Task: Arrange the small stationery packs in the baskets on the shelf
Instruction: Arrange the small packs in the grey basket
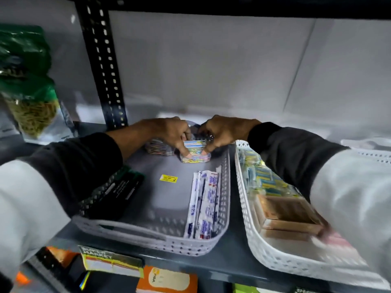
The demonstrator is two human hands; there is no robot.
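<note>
A grey perforated basket [135, 228] sits on the dark shelf [230, 259]. At its far end both hands hold a small clear pack of coloured clips [195, 148]. My left hand [167, 132] pinches its left side, my right hand [224, 132] its right side. A second clear pack [157, 147] lies just left of it, partly hidden by my left hand. White-and-blue pen packs [204, 205] stand along the basket's right wall. Black marker packs [118, 192] lie along its left wall. A yellow sticker [168, 178] marks the bare floor.
A white perforated basket [273, 259] to the right holds yellow-blue packs [266, 180] and brown boxes [287, 216]. A black slotted upright [103, 66] rises at the back left, with green-topped bags [29, 98] beyond it. Orange and yellow cartons [167, 280] sit on the shelf below.
</note>
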